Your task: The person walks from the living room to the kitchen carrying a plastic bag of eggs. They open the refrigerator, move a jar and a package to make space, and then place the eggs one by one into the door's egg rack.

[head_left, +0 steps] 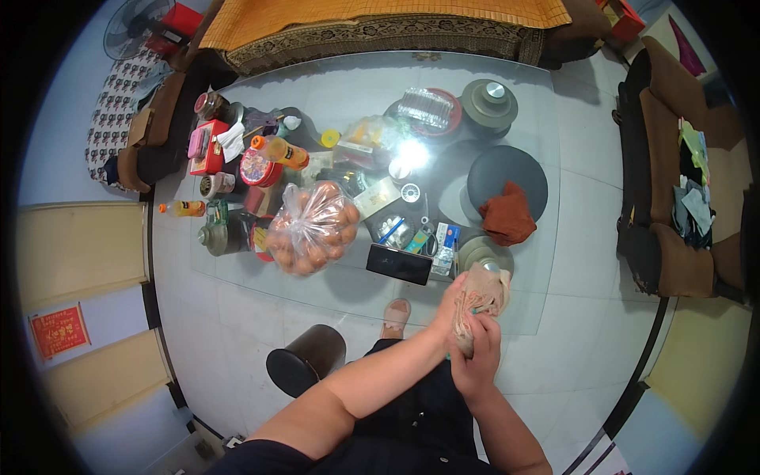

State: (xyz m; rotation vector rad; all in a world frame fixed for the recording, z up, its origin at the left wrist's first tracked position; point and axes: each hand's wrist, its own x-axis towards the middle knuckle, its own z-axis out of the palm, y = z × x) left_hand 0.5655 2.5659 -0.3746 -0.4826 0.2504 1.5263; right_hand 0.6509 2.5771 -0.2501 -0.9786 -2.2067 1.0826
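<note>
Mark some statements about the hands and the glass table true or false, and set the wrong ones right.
1. The left hand and the right hand are both on the beige cloth. True.
2. The eggs are in a clear plastic bag. True.
3. The rust-coloured cloth lies left of the eggs. False: it lies to their right.
4. Only one orange-capped bottle is in view. False: there are two, one nearer the eggs and one farther left.
5. The phone is right of the eggs. True.
</note>
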